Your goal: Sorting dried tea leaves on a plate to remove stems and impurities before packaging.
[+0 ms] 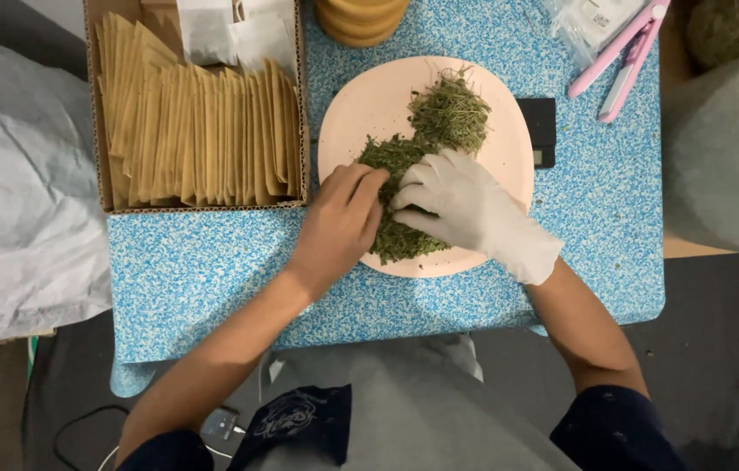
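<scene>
A pale pink round plate (361,105) sits on a blue speckled table (195,279) and carries a heap of dried green herbs (448,113). My bare left hand (339,227) rests on the plate's near left edge, with its fingers curled into the herbs. My right hand (470,209), in a white glove, lies over the herbs just beside it, its fingers bent and pressing on the pile. The fingertips of both hands meet over the herbs. What the fingers hold underneath is hidden.
A cardboard box (101,131) with rows of tan paper packets (204,131) stands at the left. A black scale (540,131) shows behind the plate. A pink tool (622,52), clear bags (592,22) and a wooden lid (361,19) lie at the back. White plastic sheet (12,192) lies left.
</scene>
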